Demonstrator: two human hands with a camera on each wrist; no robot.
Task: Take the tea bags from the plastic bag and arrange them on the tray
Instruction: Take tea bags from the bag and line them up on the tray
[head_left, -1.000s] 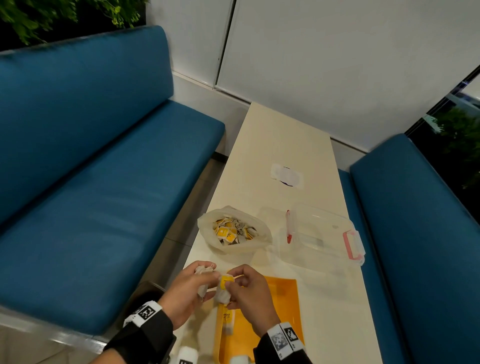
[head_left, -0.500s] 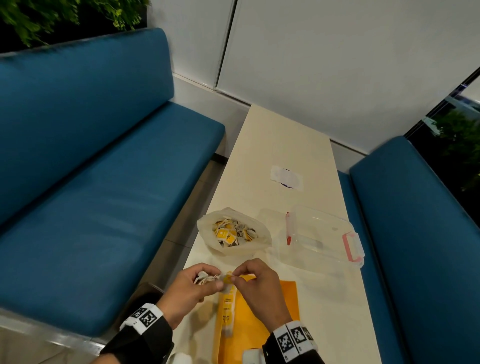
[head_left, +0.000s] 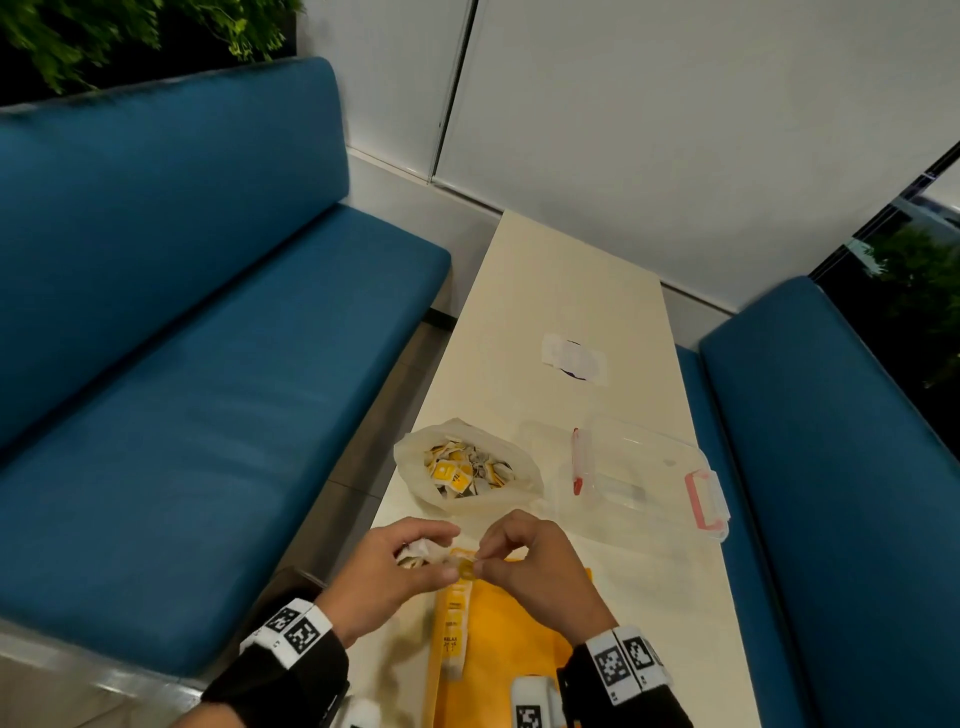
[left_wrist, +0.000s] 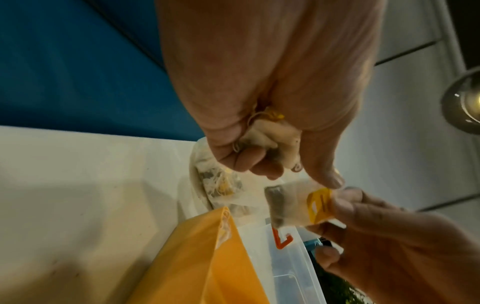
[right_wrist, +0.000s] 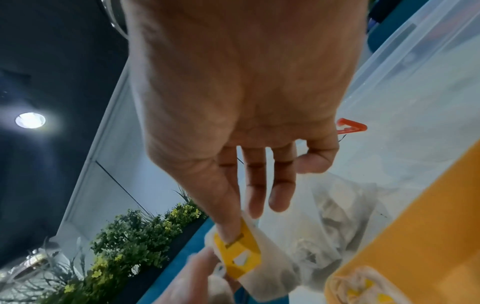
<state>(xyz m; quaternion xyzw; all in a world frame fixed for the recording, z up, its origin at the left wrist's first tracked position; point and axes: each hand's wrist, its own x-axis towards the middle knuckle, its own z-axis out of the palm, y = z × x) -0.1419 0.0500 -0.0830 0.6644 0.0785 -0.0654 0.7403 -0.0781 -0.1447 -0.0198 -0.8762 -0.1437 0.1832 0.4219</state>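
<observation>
A crumpled clear plastic bag full of yellow-tagged tea bags lies open on the table. Nearer me lies the orange tray, with a row of tea bags along its left edge. Both hands meet above the tray's far left corner. My left hand grips a bunch of tea bags in its curled fingers. My right hand pinches the yellow tag of one tea bag between thumb and forefinger. The left thumb touches that same bag. The tag also shows in the right wrist view.
A clear plastic box with pink latches stands right of the bag. Further back a white sticker lies on the narrow cream table. Blue benches run along the left and the right.
The hands have stayed together over the tray's far corner. Their fingers have worked one tea bag out from the bunch, and the right hand now holds its tag.
</observation>
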